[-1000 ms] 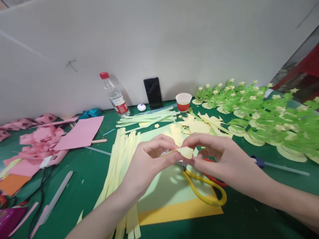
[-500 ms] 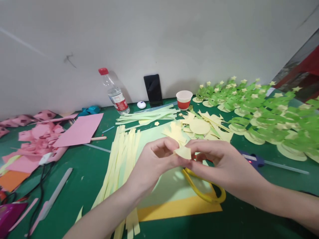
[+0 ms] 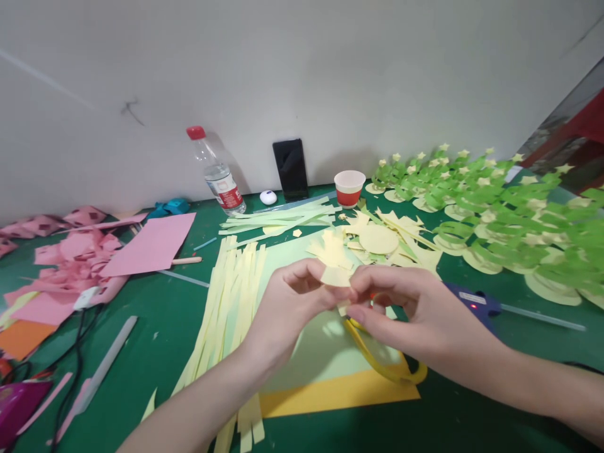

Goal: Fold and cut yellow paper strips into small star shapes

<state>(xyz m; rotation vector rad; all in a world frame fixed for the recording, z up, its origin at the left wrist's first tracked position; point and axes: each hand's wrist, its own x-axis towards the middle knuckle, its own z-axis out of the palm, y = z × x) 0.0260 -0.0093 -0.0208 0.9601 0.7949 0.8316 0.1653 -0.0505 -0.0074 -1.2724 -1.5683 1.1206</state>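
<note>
Right of the strips [image 3: 231, 289], the left hand [image 3: 287, 302] and right hand [image 3: 415, 314] each keep a closed pinch grip on the small yellow piece [image 3: 336, 277], held in the air above the bench [image 3: 160, 327] and the scissors [image 3: 382, 368]. Hazards: the piece is thin and held only at its edges, so uneven pressure or opposed pull could crease, tear or drop it, and the glue gun [image 3: 472, 301] beside the right wrist shows a red light and is probably hot. Compared with 0.5 s ago, the piece sits slightly higher and further left, turned flatter between the fingertips.
</note>
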